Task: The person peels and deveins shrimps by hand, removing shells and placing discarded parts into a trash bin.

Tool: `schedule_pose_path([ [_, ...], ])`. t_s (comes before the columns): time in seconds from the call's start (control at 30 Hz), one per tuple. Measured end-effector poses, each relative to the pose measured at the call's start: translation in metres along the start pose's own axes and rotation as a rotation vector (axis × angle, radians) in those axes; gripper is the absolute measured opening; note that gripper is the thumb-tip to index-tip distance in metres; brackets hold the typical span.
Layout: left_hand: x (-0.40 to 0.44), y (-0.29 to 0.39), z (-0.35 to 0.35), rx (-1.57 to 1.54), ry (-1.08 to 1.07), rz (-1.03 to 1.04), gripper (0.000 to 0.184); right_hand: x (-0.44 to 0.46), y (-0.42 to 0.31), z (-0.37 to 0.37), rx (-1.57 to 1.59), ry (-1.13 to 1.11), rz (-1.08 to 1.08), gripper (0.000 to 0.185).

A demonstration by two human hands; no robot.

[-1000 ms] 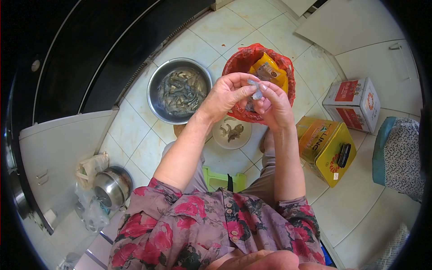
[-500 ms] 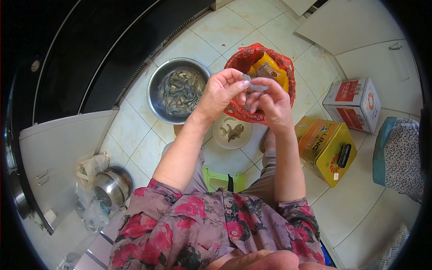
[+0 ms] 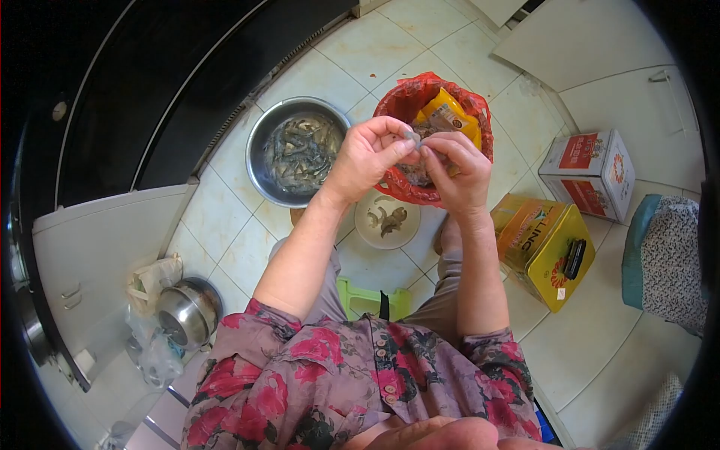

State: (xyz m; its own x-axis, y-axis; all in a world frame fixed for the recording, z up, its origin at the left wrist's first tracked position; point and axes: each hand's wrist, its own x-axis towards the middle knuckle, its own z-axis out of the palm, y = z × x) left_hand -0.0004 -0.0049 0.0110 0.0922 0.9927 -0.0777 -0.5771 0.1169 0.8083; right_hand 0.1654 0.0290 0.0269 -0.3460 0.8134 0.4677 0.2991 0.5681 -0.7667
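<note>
Above the red-lined bin (image 3: pixel 485 127), my left hand (image 3: pixel 373 156) pinches a small greyish shrimp (image 3: pixel 412 139) between thumb and forefinger. My right hand (image 3: pixel 459 171) meets it from the other side, its thumb and forefinger closed on the shrimp's other end. Fingers cover most of the shrimp. A metal basin (image 3: pixel 255 157) at the left holds many whole grey shrimp (image 3: pixel 302 154). Just below my hands, a white plate (image 3: pixel 409 234) carries several peeled shrimp (image 3: pixel 390 220). A yellow packet (image 3: pixel 450 114) lies in the bin.
A yellow tin (image 3: pixel 547 251) and a white-and-red box (image 3: pixel 587 174) stand at the right, beside a patterned cloth bag (image 3: pixel 664 259). Metal bowls (image 3: pixel 187 311) and plastic bags (image 3: pixel 154 349) are at the lower left. A green stool (image 3: pixel 401 301) shows between the legs.
The shrimp, earlier showing lengthwise between my fingers, is now mostly covered. My right hand's fingers have curled in and its fingertips have drawn close to my left hand's.
</note>
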Motion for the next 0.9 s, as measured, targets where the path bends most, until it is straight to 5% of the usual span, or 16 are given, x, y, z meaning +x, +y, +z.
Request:
schedule_pose_path([
  [0.13,-0.002,-0.004,0.0,0.209,-0.013,-0.023,0.01,0.002,0.002,-0.006,-0.173,-0.07,-0.129,0.01],
  [0.3,-0.004,-0.004,-0.004,0.323,-0.014,-0.087,0.009,-0.003,0.002,-0.003,-0.147,-0.173,0.033,0.009],
  [0.9,-0.001,-0.005,-0.005,-0.163,-0.046,-0.105,0.014,-0.008,-0.002,0.012,0.187,0.112,0.292,0.006],
])
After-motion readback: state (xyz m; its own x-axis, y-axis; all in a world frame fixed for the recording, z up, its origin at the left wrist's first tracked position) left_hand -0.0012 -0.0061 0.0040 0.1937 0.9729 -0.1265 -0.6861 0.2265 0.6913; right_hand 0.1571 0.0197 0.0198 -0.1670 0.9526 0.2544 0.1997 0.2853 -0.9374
